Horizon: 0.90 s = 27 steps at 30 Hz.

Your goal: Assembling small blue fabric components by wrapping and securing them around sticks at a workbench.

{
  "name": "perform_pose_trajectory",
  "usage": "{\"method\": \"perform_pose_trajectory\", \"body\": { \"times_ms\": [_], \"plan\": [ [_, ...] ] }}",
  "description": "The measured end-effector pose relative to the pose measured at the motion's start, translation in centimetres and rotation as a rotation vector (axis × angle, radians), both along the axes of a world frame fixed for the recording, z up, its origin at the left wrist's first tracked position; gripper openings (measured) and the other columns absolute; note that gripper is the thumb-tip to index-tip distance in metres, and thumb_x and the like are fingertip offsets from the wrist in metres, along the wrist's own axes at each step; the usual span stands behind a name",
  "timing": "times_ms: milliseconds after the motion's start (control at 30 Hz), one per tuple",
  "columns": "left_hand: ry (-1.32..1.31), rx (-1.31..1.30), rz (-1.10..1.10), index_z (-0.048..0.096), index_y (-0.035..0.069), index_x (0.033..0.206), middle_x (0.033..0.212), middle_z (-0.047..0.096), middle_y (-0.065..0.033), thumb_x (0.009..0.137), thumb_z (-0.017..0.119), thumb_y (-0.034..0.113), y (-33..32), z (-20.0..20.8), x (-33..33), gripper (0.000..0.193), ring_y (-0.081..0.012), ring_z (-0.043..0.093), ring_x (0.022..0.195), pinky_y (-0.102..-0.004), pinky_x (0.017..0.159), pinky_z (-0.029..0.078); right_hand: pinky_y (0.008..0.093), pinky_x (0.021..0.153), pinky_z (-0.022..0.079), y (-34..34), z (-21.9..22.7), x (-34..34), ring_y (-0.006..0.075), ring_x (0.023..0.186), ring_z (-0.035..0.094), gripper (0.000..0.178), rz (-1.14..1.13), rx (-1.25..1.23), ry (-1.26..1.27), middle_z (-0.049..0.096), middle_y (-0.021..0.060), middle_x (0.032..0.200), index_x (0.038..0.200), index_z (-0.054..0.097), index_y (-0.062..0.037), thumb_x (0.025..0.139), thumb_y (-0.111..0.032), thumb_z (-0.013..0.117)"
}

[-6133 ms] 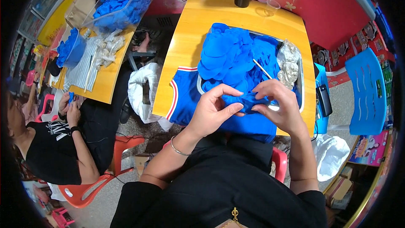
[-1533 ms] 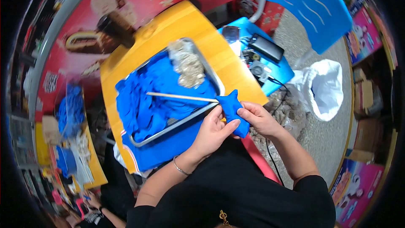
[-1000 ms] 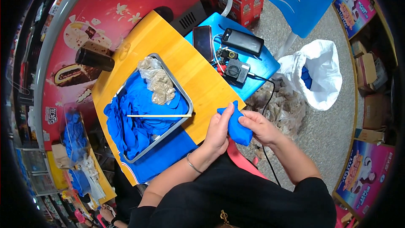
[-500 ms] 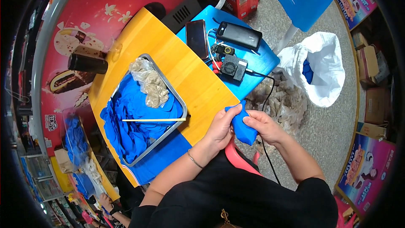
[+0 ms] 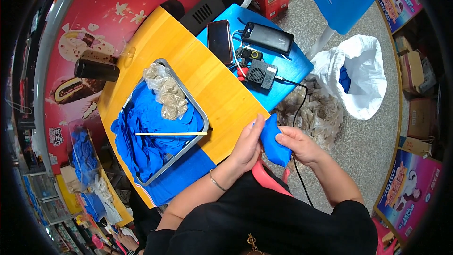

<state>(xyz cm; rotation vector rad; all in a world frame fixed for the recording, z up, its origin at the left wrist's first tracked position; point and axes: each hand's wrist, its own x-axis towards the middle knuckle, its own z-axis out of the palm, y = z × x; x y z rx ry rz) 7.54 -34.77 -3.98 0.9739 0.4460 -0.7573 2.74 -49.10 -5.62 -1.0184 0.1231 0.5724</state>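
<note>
A small, folded piece of blue cloth [image 5: 274,142] is held up between my two hands, just past the near edge of the wooden table. My left hand [image 5: 247,147] grips its left side with the thumb pointing up; the other fingers are partly hidden. On the opposite side, my right hand [image 5: 298,143] pinches the cloth between thumb and bent fingers. To the left, a metal tray [image 5: 206,122] holds a heap of blue cloth pieces [image 5: 141,132]. Across that heap lie a thin pale stick [image 5: 172,134] and a clear plastic bag with beige contents [image 5: 166,92].
A blue chair [image 5: 283,95] carries a phone [image 5: 220,42], a black power bank [image 5: 267,38] and a small speaker-like box [image 5: 261,74]. A black cable hangs beside my right hand. On the floor are crumpled plastic bags [image 5: 316,115] and a white sack [image 5: 373,89]. A black cup [image 5: 96,70] is at the far left.
My left thumb has lifted and straightened against the blue cloth. The piece stands more upright and shows more surface, while my right hand has shifted slightly right.
</note>
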Motion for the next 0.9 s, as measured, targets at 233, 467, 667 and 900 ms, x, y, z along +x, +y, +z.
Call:
{"method": "perform_pose_trajectory", "body": {
  "times_ms": [233,467,667,900],
  "plan": [
    [-0.281,0.08,-0.348,0.055,0.008,0.092,0.074,0.056,0.0041,0.095,0.047,0.035,1.3,0.1,-0.9,0.029,-0.0034,0.052,0.065,-0.018,0.06,0.042,0.0208,0.065,0.042,0.2,-0.5,-0.5,0.0032,0.073,0.049,0.031,-0.056,0.037,0.056,0.055,-0.0052,0.081,0.105,0.058,-0.0037,0.093,-0.031,0.05],
    [0.058,-0.32,-0.214,0.049,0.007,0.108,0.095,0.056,-0.0026,0.093,0.022,0.06,2.1,-0.8,-0.8,0.062,-0.0123,0.054,0.086,-0.0278,0.074,0.045,0.0231,0.06,0.042,-0.7,4.3,0.1,0.0093,0.069,0.052,0.035,-0.253,0.215,0.054,0.055,-0.0001,0.081,0.117,0.051,0.0021,0.092,-0.023,0.052],
    [0.138,-0.524,-0.159,0.024,0.001,0.139,0.139,0.035,-0.0112,0.081,0.011,0.076,1.5,-0.3,-0.4,0.095,-0.0228,0.031,0.131,-0.0382,0.109,0.021,0.0313,0.061,0.045,-1.2,2.3,2.1,0.0151,0.072,0.058,0.028,0.151,-0.737,-0.329,0.063,0.0055,0.092,0.101,0.059,0.0056,0.09,-0.02,0.055],
    [0.067,-0.329,-0.126,0.039,0.004,0.127,0.123,0.049,-0.009,0.098,0.034,0.037,1.1,0.0,-1.1,0.044,-0.0166,0.048,0.114,-0.0335,0.097,0.039,0.0391,0.053,0.042,-0.9,1.8,2.4,0.0356,0.062,0.055,0.026,-0.04,-0.997,-0.561,0.053,0.0171,0.064,0.072,0.052,-0.0011,0.085,-0.024,0.057]
  ]
}}
